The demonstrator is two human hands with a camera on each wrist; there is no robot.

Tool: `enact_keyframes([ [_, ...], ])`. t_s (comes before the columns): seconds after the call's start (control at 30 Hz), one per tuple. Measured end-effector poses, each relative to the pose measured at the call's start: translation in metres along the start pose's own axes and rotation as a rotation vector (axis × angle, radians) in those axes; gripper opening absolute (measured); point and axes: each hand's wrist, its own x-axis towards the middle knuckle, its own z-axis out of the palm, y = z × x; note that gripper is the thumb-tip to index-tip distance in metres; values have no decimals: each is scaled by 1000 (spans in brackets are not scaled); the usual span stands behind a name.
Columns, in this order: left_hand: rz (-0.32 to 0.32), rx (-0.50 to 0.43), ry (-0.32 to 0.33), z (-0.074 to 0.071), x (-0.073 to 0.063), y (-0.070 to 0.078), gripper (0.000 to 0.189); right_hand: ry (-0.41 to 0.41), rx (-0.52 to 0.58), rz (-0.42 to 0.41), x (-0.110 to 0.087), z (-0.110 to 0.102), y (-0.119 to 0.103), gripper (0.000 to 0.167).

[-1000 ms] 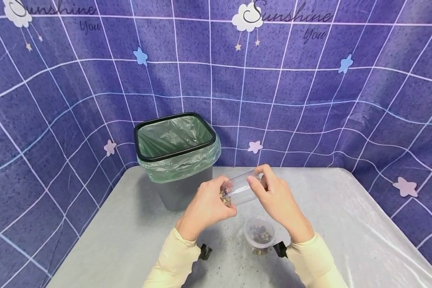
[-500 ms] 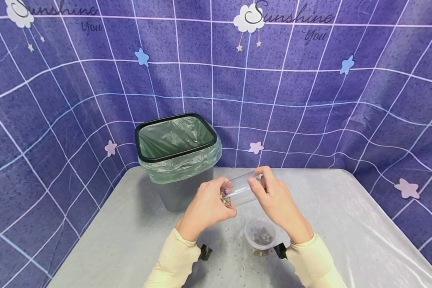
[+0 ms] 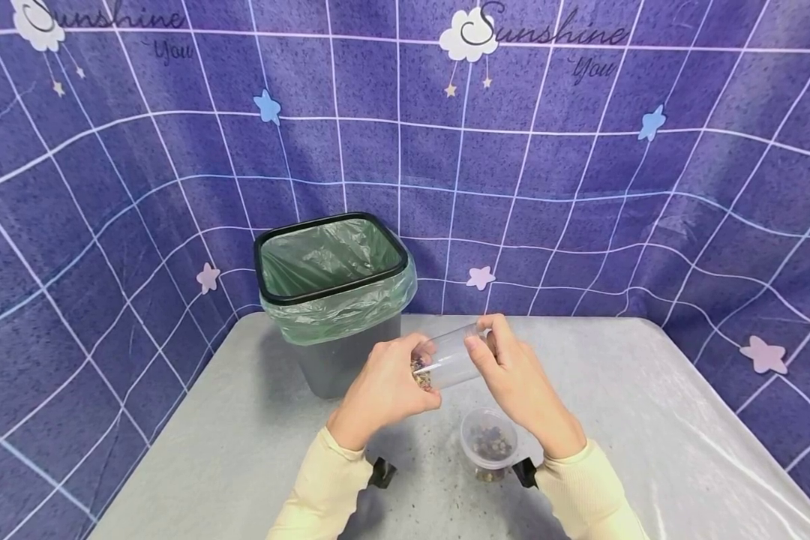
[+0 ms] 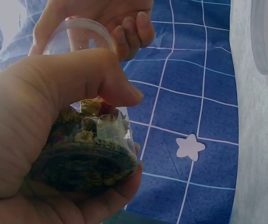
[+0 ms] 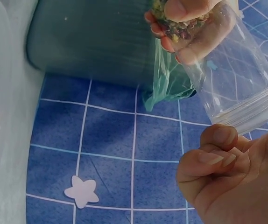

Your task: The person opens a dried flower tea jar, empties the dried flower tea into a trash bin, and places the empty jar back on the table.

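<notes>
My left hand [image 3: 385, 390] grips the jar [image 3: 448, 358] at its filled base; my right hand [image 3: 516, 382] pinches its mouth. I'd keep both firm and the jar level over the table [image 3: 648, 420].

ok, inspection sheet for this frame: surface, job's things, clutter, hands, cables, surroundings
Surface: grey table, small specks near the front.
Job's things: clear jar held tilted above the table, dried bits packed at its lower end; small tub of similar bits below it.
Clutter: bin with green liner at back left.
Hands: left hand grips the jar's filled end; right hand holds the other end.
Cables: nothing seen.
Surroundings: blue grid backdrop with stars.
</notes>
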Motion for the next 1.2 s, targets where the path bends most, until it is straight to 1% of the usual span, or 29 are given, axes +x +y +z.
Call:
enact_keyframes([
  [0.17,3,-51,-29,-2,0,-2,45,-21,24,-33,-1,-2,-1,27],
  [0.33,20,-35,-12,-1,-1,-4,47,-43,38,-65,-1,-2,-1,28],
  [0.47,27,-18,-9,-2,-1,-5,47,-54,42,-69,-1,-2,-2,29],
  [0.77,29,-35,-51,-5,0,-6,44,-121,102,-65,-2,-6,0,31],
  [1.0,36,-39,-63,-6,0,-6,45,-183,166,-96,-2,-10,1,34],
  [1.1,39,-45,-71,-7,0,-6,45,-206,175,-110,-2,-13,1,36],
  [1.2,28,-48,-84,-7,0,-7,44,-223,174,-131,-1,-14,2,37],
])
